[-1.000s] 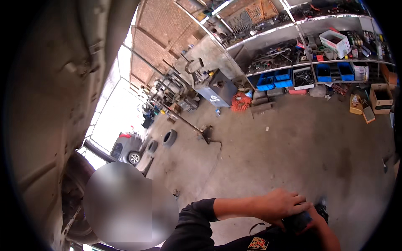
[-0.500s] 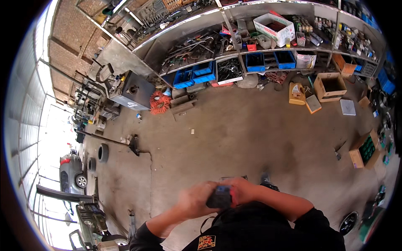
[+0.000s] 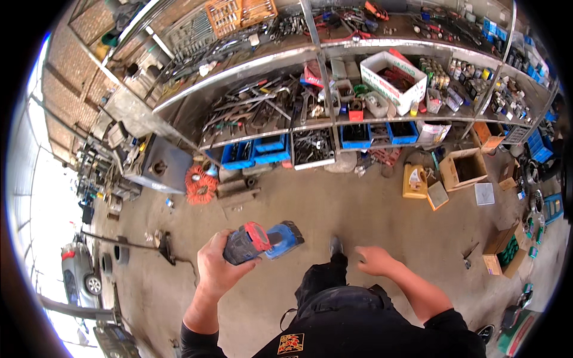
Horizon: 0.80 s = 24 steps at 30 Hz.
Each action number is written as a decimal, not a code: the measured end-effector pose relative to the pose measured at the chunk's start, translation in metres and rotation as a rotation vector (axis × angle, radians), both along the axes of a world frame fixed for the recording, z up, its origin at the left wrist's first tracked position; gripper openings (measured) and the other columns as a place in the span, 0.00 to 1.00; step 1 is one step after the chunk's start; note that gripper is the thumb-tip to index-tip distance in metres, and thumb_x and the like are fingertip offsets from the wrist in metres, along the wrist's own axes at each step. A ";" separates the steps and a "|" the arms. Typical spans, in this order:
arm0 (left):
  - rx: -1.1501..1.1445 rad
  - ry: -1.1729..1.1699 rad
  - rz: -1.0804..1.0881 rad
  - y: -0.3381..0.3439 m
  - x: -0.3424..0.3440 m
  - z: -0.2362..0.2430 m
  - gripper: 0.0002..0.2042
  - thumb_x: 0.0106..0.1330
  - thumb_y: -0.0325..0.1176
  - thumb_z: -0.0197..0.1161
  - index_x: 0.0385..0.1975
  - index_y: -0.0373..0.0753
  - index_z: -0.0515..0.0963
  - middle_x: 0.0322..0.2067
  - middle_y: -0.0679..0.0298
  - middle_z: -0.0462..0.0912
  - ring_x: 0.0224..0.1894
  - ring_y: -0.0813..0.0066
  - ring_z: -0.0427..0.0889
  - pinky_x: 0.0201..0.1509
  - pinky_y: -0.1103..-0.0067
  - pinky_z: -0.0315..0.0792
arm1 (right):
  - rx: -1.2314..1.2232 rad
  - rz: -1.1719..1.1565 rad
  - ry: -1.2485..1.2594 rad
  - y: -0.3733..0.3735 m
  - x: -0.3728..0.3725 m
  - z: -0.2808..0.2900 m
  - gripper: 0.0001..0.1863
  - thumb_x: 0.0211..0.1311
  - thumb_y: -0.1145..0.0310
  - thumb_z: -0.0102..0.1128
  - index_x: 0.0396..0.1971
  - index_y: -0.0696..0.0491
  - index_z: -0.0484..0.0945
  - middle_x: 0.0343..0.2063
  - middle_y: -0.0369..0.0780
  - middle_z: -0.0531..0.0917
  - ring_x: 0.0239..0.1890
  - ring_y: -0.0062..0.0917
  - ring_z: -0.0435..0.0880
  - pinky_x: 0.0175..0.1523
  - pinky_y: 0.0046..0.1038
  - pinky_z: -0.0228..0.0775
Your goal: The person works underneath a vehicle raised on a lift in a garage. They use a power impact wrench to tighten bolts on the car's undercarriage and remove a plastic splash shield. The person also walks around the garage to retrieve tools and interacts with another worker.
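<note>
My left hand (image 3: 216,269) grips a cordless power tool (image 3: 261,240) with a dark body, a red band and a blue battery end, held out level in front of me. My right hand (image 3: 374,261) hangs free to the right of my leg, fingers loosely curled, holding nothing. Between the two hands my dark trouser leg and shoe (image 3: 335,246) step forward over the concrete floor (image 3: 334,203).
A long metal shelf rack (image 3: 334,53) full of tools, blue bins (image 3: 262,149) and a white box (image 3: 394,74) runs ahead. An orange coiled cable (image 3: 199,182), a yellow canister (image 3: 414,181) and open cardboard boxes (image 3: 464,168) lie on the floor. A grey car (image 3: 76,275) stands outside, left.
My view has swung from the doorway toward the shelves. Both hands were together on the tool; now the right hand has let go and only the left holds it.
</note>
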<state>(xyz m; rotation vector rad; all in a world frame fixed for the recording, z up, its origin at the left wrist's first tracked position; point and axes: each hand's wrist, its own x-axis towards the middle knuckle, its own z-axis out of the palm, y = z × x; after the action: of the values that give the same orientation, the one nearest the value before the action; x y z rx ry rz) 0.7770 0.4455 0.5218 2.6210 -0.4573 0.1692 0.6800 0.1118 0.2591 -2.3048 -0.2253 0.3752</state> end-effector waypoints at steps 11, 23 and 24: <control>-0.027 -0.221 -0.144 -0.092 0.403 0.076 0.32 0.38 0.38 0.81 0.45 0.32 0.78 0.32 0.53 0.84 0.35 0.60 0.85 0.41 0.72 0.77 | -0.201 -0.750 0.309 -0.117 0.075 -0.122 0.27 0.50 0.63 0.60 0.52 0.60 0.77 0.50 0.54 0.79 0.55 0.46 0.77 0.60 0.39 0.69; 0.077 -0.342 -0.322 -0.247 0.702 0.128 0.30 0.44 0.49 0.77 0.43 0.32 0.79 0.32 0.51 0.85 0.36 0.56 0.85 0.43 0.69 0.75 | -0.069 -1.150 0.574 -0.123 0.209 -0.158 0.29 0.52 0.61 0.61 0.55 0.58 0.75 0.50 0.54 0.80 0.55 0.44 0.79 0.59 0.37 0.71; 0.082 -0.361 -0.353 -0.252 0.714 0.134 0.31 0.45 0.49 0.77 0.43 0.31 0.79 0.32 0.51 0.85 0.36 0.56 0.85 0.43 0.69 0.75 | -0.075 -1.178 0.548 -0.120 0.218 -0.152 0.29 0.53 0.61 0.61 0.55 0.58 0.75 0.48 0.55 0.81 0.53 0.44 0.80 0.57 0.37 0.72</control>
<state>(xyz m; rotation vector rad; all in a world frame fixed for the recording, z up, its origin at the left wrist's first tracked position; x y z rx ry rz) 1.4910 0.1934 0.6554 2.5387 -1.0593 0.5184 0.8984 -0.0078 0.1070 -1.9023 1.3538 0.3544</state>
